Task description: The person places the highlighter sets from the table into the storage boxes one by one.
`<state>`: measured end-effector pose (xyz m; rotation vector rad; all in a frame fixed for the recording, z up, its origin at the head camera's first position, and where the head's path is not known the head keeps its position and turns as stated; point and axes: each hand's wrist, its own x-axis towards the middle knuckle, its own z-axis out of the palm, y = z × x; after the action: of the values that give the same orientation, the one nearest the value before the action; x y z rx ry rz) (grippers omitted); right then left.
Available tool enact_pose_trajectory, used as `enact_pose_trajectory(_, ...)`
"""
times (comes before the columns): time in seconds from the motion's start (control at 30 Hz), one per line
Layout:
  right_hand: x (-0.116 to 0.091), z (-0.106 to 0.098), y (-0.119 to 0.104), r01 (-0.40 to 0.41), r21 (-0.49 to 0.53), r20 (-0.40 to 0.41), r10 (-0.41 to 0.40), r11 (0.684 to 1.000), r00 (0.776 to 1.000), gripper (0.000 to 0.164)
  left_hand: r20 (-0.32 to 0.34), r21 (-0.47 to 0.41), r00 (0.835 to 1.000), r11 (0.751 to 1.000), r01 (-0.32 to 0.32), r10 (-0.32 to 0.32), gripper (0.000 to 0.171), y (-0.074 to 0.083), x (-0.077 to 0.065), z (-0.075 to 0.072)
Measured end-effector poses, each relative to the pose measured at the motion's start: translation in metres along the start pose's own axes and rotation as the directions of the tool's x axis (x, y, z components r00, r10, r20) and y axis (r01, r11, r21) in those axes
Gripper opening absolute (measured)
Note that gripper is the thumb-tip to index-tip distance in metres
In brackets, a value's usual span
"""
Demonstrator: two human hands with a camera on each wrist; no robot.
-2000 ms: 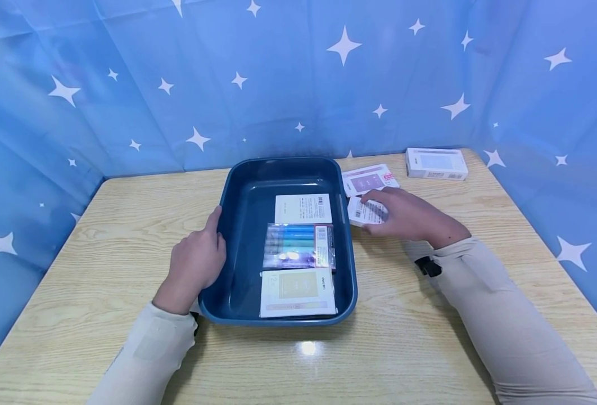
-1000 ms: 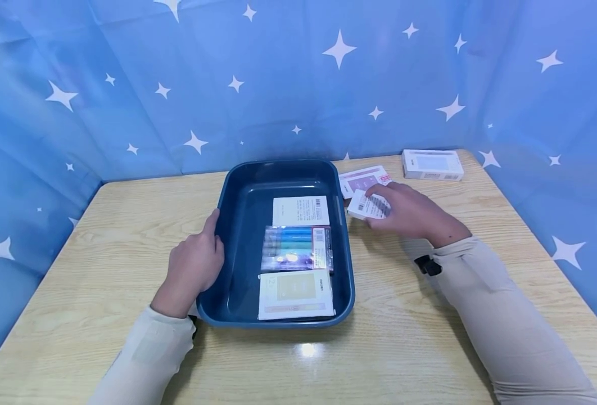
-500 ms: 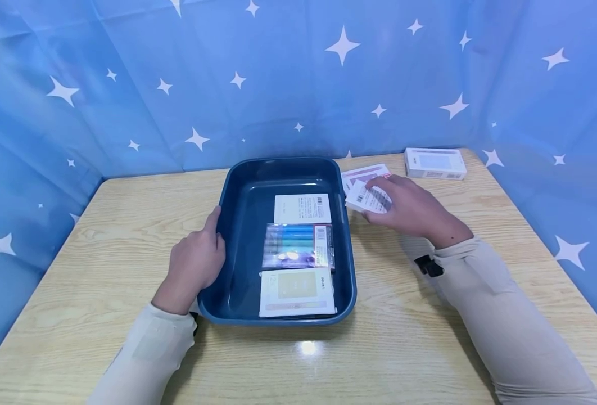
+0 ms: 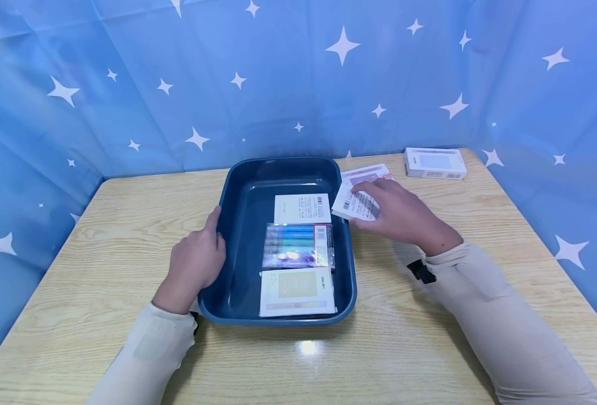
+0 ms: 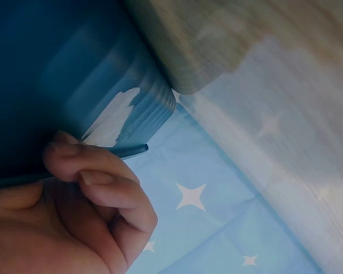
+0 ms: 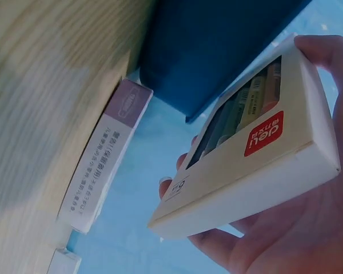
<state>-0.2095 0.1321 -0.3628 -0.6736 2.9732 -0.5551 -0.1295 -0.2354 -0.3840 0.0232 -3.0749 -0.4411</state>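
My right hand point(image 4: 399, 211) holds a small white box point(image 4: 357, 201) by its edges, thumb on one side and fingers on the other. The box is tilted and overlaps the right rim of a dark blue tray point(image 4: 238, 247) in the head view. In the right wrist view, a window in the box point(image 6: 217, 182) shows a row of coloured, labelled sticks beside a red deli logo. My left hand point(image 4: 197, 264) grips the tray's left rim, its index finger along it. In the left wrist view its curled fingers point(image 5: 128, 197) lie against the tray's outer wall.
Inside the tray are a white box point(image 4: 302, 208) printed with text, a clear pack of coloured pens point(image 4: 293, 246) and a white-and-yellow box point(image 4: 297, 292). A white-and-purple box point(image 4: 361, 173) lies beside the tray; another white box point(image 4: 435, 163) sits at the table's back right corner.
My right hand has lifted the small white box from beside the tray and carried it left to its right rim. The left hand stays on the tray.
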Motion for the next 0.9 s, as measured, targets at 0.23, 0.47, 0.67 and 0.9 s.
enact_pose_trajectory(0.23, 0.0004, 0.0042, -0.0009, 0.012, 0.000, -0.003, -0.012, 1.000, 1.000, 0.067, 0.005, 0.002, 1.000, 1.000, 0.001, -0.001, 0.058, 0.0012, 0.0008, -0.0012)
enact_pose_trajectory(0.47, 0.0003, 0.0074, -0.0046, 0.024, 0.031, 0.021, -0.024, 0.999, 0.999, 0.073, 0.017, 0.006, 1.000, 1.000, 0.004, -0.004, 0.058, 0.0009, -0.0008, -0.0022)
enact_pose_trajectory(0.67, -0.0006, 0.0081, -0.0055, 0.018, 0.028, 0.050, -0.019, 0.999, 0.999, 0.077, 0.012, 0.007, 1.000, 1.000, -0.002, 0.002, 0.058, 0.0010, -0.0008, -0.0024)
enact_pose_trajectory(0.9, -0.0010, 0.0089, -0.0079, 0.048, 0.028, 0.058, -0.049, 0.998, 0.997, 0.077, 0.010, 0.007, 1.000, 1.000, -0.001, 0.001, 0.057, 0.0008, -0.0002, -0.0027)
